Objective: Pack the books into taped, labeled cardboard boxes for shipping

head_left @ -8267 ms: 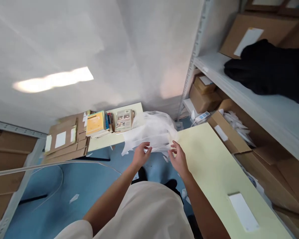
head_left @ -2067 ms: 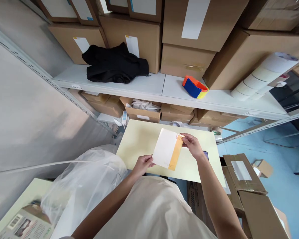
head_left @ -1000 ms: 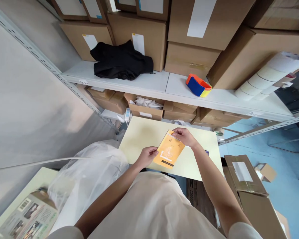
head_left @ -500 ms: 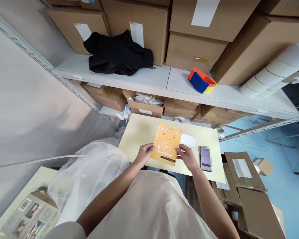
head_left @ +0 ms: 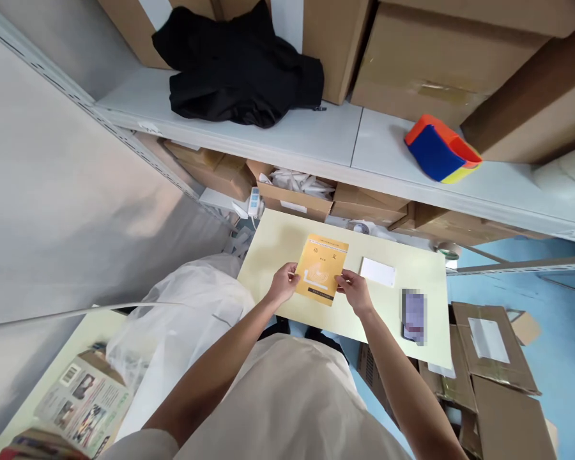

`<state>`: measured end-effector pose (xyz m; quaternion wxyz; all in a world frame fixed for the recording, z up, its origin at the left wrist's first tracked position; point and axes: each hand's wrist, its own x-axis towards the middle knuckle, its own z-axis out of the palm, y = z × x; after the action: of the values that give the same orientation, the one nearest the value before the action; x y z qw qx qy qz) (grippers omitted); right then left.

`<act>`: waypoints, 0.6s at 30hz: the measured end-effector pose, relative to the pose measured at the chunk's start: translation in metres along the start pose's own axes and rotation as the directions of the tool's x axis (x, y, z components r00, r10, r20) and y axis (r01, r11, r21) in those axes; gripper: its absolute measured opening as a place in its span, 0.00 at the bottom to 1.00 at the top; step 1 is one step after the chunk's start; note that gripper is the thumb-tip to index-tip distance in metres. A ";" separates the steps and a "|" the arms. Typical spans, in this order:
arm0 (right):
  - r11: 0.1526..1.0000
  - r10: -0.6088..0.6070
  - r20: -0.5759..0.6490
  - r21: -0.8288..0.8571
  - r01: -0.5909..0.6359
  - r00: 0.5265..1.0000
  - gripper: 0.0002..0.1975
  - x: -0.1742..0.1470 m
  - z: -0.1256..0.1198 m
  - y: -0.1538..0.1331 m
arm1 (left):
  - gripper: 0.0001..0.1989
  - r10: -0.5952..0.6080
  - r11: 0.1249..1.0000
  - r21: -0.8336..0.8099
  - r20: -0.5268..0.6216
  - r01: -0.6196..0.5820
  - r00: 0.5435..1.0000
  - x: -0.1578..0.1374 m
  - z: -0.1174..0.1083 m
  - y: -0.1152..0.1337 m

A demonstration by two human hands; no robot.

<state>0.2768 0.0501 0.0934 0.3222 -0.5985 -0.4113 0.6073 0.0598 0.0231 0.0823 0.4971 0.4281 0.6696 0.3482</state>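
Note:
Held between my two hands is a thin yellow-orange booklet (head_left: 322, 265) with Chinese characters and a white line drawing on its cover. My left hand (head_left: 284, 283) pinches its left edge; my right hand (head_left: 354, 291) grips the lower right edge. The cover faces up toward me, over the pale yellow table (head_left: 263, 255). A white rectangular card or pad (head_left: 378, 271) lies to the right of the booklet. Farther right rests a phone (head_left: 413, 316), its screen blurred out.
Above the table's far side runs a shelf (head_left: 287, 144) with a black garment (head_left: 244, 70), an orange-blue-yellow band (head_left: 441, 150) and cartons. Cardboard boxes (head_left: 501, 345) stand on the floor at right. Translucent plastic sheeting (head_left: 186, 313) bulges at left, near a printed box (head_left: 84, 399).
My view has tilted and shifted, so the shelf looks nearer and the white card is now fully uncovered by the booklet. Both hands keep hold of the booklet.

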 end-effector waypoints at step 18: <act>0.968 0.189 -0.079 -0.154 -0.199 0.979 0.04 0.192 0.177 0.035 | 0.21 -0.152 0.814 0.499 -0.312 0.297 0.938 0.166 -0.097 -0.077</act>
<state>0.0902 0.1838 -0.0360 0.2248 -0.6788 -0.3882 0.5814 -0.0742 0.1417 -0.0223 0.3034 0.4186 0.8450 0.1368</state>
